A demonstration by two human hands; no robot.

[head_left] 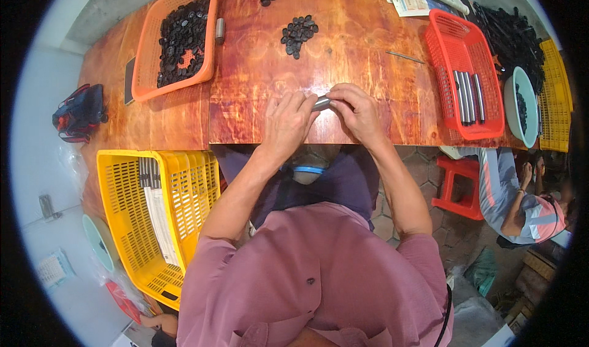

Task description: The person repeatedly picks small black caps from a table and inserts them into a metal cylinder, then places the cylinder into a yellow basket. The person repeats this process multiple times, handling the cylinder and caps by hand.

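Note:
Close to the near edge of the wooden table, a short grey metal tube [321, 103] lies between my two hands. My left hand [286, 119] is closed on its left end, the fingers covering part of it. At the other end my right hand [357, 112] pinches the tube between thumb and fingers. Whether a small cap sits on either end is hidden by the fingers. Beyond my hands is a small pile of black round caps [299, 35]. A few more black caps [265, 1] lie at the far edge.
An orange basket [140, 71] of black caps stands left, a metal tube [219, 31] beside it. At right are a red basket [451, 43] of tubes, a thin rod [405, 57] and a pale green bowl [510, 111]. A yellow crate [178, 187] flanks me; another person [515, 206] sits right.

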